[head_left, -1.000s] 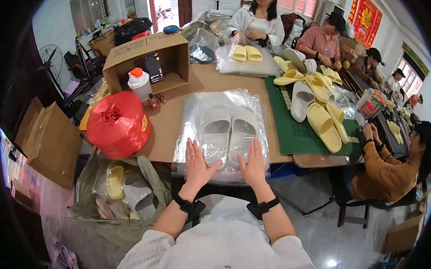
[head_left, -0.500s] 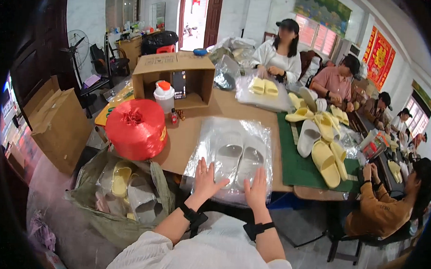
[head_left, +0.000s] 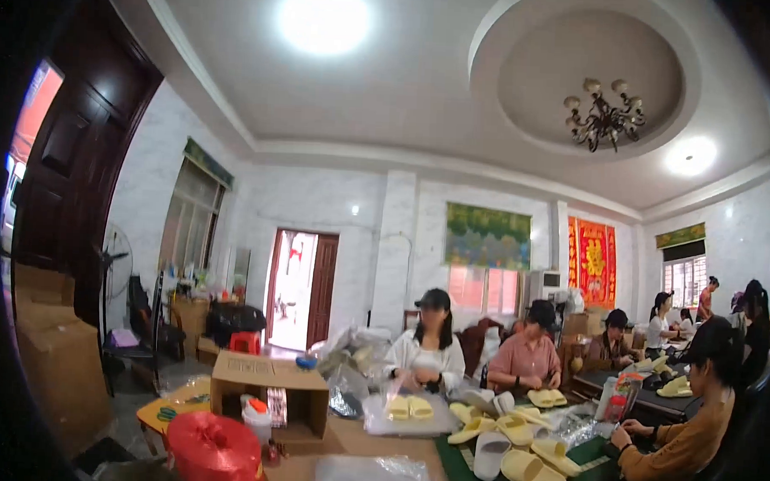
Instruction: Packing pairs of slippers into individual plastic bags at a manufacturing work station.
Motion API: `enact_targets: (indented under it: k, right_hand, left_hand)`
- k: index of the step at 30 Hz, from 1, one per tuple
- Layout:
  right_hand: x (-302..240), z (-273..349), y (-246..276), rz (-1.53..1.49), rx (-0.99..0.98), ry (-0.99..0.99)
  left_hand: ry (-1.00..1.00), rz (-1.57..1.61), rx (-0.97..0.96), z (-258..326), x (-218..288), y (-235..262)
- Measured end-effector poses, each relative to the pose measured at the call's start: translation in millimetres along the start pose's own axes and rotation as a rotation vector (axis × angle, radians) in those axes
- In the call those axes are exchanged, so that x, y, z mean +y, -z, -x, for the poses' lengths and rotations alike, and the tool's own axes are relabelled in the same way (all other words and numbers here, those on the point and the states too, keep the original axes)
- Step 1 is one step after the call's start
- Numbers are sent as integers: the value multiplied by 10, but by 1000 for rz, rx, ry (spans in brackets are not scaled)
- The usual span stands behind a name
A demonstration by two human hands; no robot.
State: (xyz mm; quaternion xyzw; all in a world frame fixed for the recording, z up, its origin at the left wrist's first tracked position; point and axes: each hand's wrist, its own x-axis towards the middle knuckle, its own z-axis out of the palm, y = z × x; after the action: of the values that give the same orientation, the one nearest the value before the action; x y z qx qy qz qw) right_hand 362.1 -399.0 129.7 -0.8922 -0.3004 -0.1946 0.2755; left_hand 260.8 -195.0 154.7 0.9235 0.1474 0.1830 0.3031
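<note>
Plastic bag (head_left: 368,475) of slippers, 1 cardboard box (head_left: 269,393).

clear plastic bag (head_left: 370,475) of pale slippers, flat on the brown table (head_left: 386,440), at the frame's bottom edge

A home's big front room turned packing workshop: people sit around a long desk (head_left: 369,439) strewn with yellow slippers (head_left: 530,470) and plastic bags (head_left: 368,473), cardboard boxes (head_left: 269,393) stacked about, a chandelier (head_left: 605,121) overhead.
</note>
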Motion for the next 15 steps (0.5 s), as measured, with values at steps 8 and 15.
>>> enact_targets:
  k: [8,15]
  right_hand:
    - [236,-210,-437,133,28,15]
    - [-374,-50,400,-175,4,-141]
  left_hand:
    - [9,12,9,-44,132,145]
    - [-22,-26,-6,-75,-13,27]
